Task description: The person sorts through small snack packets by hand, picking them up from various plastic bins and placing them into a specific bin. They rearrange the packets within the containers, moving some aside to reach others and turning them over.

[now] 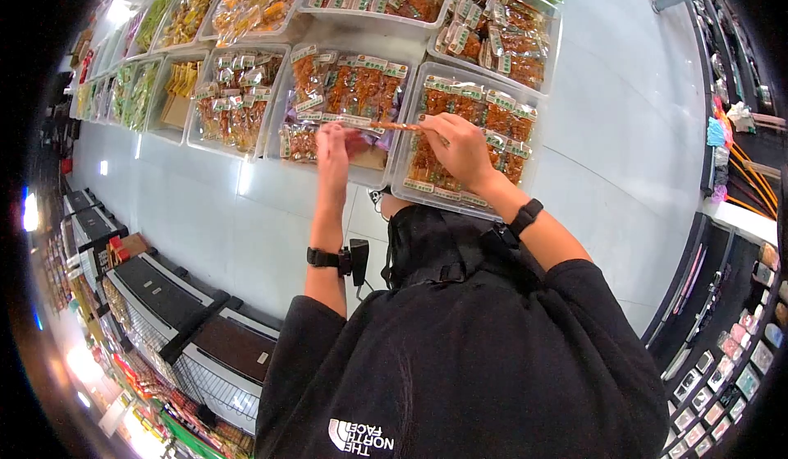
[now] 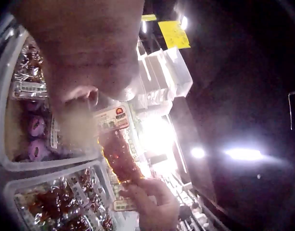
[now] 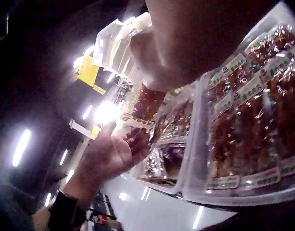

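Observation:
A flat clear packet of reddish-brown snack food point(image 2: 119, 155) with a printed label is held up over the tubs, seen nearly edge-on in the head view. My right hand point(image 1: 460, 149) pinches its end away from the label; in the left wrist view the right thumb and fingers point(image 2: 154, 201) grip that edge. My left hand point(image 1: 332, 149) is at the label end, its fingers blurred. From the right wrist, the left hand point(image 3: 111, 153) shows its palm, with loosely spread fingers beside the label. Below is a clear tub point(image 1: 371, 175) of similar packets and purple-wrapped pieces.
Another clear tub point(image 1: 397, 181) full of red-brown packets stands in front of the right hand. More tubs of packaged snacks point(image 1: 238, 102) line up to the left and behind. Dark shelving with goods point(image 1: 722, 352) lies at right, and low black units point(image 1: 164, 295) at left.

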Available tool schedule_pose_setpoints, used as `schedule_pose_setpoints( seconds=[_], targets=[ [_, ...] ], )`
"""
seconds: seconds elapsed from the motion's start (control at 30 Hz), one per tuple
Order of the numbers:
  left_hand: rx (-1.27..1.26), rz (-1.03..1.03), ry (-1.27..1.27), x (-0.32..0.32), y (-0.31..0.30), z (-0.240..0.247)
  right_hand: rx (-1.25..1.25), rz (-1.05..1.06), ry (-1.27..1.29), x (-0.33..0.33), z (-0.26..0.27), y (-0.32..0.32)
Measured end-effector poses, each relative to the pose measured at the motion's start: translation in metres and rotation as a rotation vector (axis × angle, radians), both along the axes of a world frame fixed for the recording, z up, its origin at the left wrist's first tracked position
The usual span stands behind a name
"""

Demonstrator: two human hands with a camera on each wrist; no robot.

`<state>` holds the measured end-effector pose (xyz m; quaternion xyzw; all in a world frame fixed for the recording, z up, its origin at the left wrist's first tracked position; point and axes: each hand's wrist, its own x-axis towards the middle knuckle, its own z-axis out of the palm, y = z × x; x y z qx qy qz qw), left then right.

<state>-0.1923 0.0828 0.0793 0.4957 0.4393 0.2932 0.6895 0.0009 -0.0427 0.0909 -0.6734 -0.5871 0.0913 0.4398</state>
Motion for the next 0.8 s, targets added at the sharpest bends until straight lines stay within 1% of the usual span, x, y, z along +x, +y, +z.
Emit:
schedule_pose_setpoints(
  seconds=[0.07, 0.1, 0.17, 0.2, 0.27, 0.3, 0.37, 0.4, 0.47, 0.53, 0.57, 0.6, 0.63, 0.67, 0.7, 0.73, 0.77, 0.8],
  targets=[
    [-0.403, -0.157, -0.074, 0.016, -0.018, 0.016, 0.108, 0.023, -0.244, 0.009, 0.002, -0.016],
    [-0.401, -0.163, -0.073, 0.021, -0.026, 0.017, 0.095, 0.054, -0.320, 0.013, 0.001, -0.023],
    [-0.128, -0.177, 0.003, 0.029, -0.037, 0.016, 0.109, 0.069, -0.342, 0.018, 0.002, -0.035],
    [-0.129, -0.180, 0.005, 0.030, -0.038, 0.014, 0.122, 0.091, -0.362, 0.020, 0.004, -0.040],
    [-0.153, -0.209, -0.118, 0.033, -0.038, 0.008, 0.109, 0.107, -0.384, 0.023, 0.005, -0.049],
    [-0.153, -0.212, -0.118, 0.034, -0.039, 0.006, 0.092, 0.126, -0.385, 0.024, 0.004, -0.052],
    [-0.077, -0.225, -0.112, 0.038, -0.040, 0.003, 0.074, 0.138, -0.391, 0.028, 0.002, -0.056],
    [-0.079, -0.229, -0.113, 0.037, -0.040, 0.000, 0.033, 0.151, -0.362, 0.028, 0.002, -0.058],
    [0.058, -0.240, -0.061, 0.035, -0.038, -0.006, -0.010, 0.163, -0.333, 0.030, 0.003, -0.062],
    [0.063, -0.225, -0.042, 0.035, -0.038, -0.003, -0.083, 0.202, -0.222, 0.030, 0.013, -0.064],
    [0.068, -0.209, -0.023, 0.036, -0.037, -0.001, -0.083, 0.201, -0.221, 0.029, 0.010, -0.065],
    [0.069, -0.211, -0.023, 0.035, -0.034, -0.004, -0.086, 0.158, -0.159, 0.030, 0.005, -0.065],
    [0.117, -0.284, 0.028, 0.034, -0.029, -0.008, -0.090, 0.116, -0.098, 0.030, 0.002, -0.065],
    [0.163, -0.356, 0.081, 0.033, -0.026, -0.013, -0.091, 0.115, -0.096, 0.031, -0.002, -0.064],
    [0.161, -0.357, 0.084, 0.035, -0.026, -0.011, -0.145, 0.048, 0.035, 0.032, -0.004, -0.060],
    [0.167, -0.442, 0.084, 0.037, -0.025, -0.009, -0.198, -0.020, 0.166, 0.033, -0.006, -0.056],
    [0.174, -0.529, 0.082, 0.040, -0.025, -0.007, -0.306, -0.012, 0.434, 0.034, -0.007, -0.052],
    [0.171, -0.533, 0.083, 0.043, -0.025, -0.005, -0.308, -0.016, 0.436, 0.035, -0.010, -0.048]
  ],
)
